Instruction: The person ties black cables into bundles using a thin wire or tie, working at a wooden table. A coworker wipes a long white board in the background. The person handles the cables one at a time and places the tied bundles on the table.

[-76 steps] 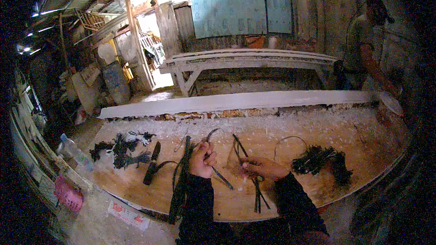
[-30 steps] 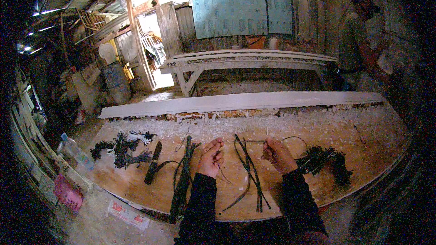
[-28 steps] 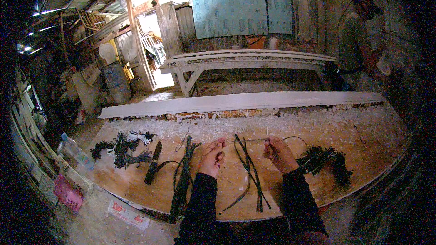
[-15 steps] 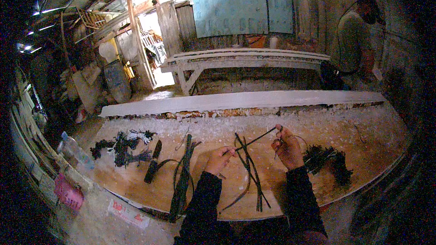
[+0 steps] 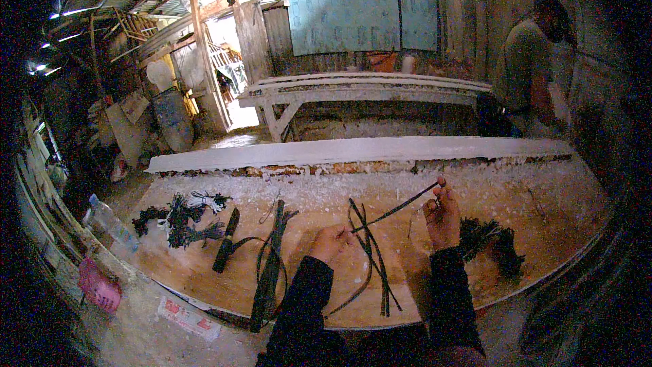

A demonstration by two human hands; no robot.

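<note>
A thin dark strip [image 5: 395,209] is stretched taut between both hands, its long axis running from lower left up to upper right. Its low end is pinched in the left hand [image 5: 331,242], fingers curled shut on it; its high end is pinched at the fingertips of the right hand [image 5: 441,216], which is raised higher and farther from the body. Neither hand is nearer than the other; each grips one end.

Between the hands, just below the strip, a loose bundle of dark strips [image 5: 370,258] lies on the plywood worktop [image 5: 543,217], long axes running mostly away from the body, the far ends crossing. Just right of the right wrist a dark tangled clump [image 5: 490,245] sits on the board. Left of the left hand, a long dark bar [image 5: 270,265] with a curled band lies lengthwise, then a short dark handle-like tool [image 5: 226,239], then further left a pile of dark and white cord bits [image 5: 182,216].

Packages and signs: a clear plastic bottle [image 5: 109,221] is well left of the hands at the board edge; a pink packet [image 5: 98,285] lies below it; a flat white label with red print [image 5: 187,316] lies on the ground near the left elbow. Large pale blue panels [image 5: 360,13] are mounted on the far wall. Another person [image 5: 533,61] stands far right.
</note>
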